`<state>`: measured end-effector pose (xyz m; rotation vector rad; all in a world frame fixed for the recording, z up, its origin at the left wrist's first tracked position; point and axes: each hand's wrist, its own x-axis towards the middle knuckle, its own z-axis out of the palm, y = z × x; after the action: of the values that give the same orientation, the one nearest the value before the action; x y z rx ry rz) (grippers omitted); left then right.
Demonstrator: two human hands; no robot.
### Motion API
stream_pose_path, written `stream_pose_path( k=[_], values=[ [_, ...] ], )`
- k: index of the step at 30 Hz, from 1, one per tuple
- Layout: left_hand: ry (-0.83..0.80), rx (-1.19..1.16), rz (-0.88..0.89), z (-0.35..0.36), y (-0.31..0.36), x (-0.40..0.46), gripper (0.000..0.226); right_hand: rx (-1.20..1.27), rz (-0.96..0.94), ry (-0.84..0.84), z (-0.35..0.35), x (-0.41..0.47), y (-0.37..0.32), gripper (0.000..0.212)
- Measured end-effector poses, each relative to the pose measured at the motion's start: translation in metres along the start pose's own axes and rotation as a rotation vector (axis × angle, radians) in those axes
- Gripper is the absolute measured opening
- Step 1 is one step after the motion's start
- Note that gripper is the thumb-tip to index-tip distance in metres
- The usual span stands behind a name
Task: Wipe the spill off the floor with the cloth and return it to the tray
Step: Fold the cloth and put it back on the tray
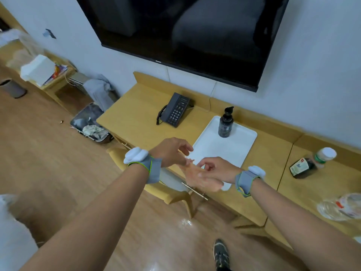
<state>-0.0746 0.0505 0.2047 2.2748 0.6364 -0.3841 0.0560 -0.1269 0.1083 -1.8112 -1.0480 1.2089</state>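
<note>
A pale peach cloth (197, 178), blurred, hangs between my hands over the near edge of the white tray (213, 149) on the wooden desk. My right hand (214, 169) pinches its upper part. The fingertips of my left hand (172, 151) grip the cloth's top left edge, the other fingers loosely curled. A dark pump bottle (226, 124) stands at the tray's far end. On the wooden floor below the desk a small wet, shiny patch (185, 222) glints.
A black phone (175, 110) sits left of the tray. Bottles (312, 163) and a plastic bag (341, 208) lie on the desk at right. A chair (172, 192) is tucked under the desk, and an open bin (89, 126) stands at left. My shoe (220, 253) is on the floor.
</note>
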Motion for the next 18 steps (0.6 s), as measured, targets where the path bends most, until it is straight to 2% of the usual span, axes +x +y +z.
stream_pose_path(
  k=[2, 5, 10, 15, 18],
  values=[
    [-0.107, 0.015, -0.061, 0.005, 0.007, 0.031, 0.047, -0.035, 0.06, -0.082, -0.021, 0.011, 0.024, 0.015],
    [-0.252, 0.08, -0.091, 0.009, 0.008, 0.058, 0.047, 0.035, 0.105, -0.125, -0.03, 0.016, 0.045, 0.025],
    [-0.32, 0.251, -0.129, 0.028, 0.001, 0.128, 0.033, 0.161, 0.277, -0.11, -0.044, 0.031, 0.087, 0.022],
    [-0.187, 0.302, -0.167, 0.054, -0.01, 0.195, 0.028, 0.194, 0.453, 0.182, -0.064, 0.063, 0.111, 0.016],
    [-0.107, 0.276, -0.177, 0.076, -0.014, 0.237, 0.036, 0.011, 0.529, 0.307, -0.079, 0.087, 0.125, 0.014]
  ],
)
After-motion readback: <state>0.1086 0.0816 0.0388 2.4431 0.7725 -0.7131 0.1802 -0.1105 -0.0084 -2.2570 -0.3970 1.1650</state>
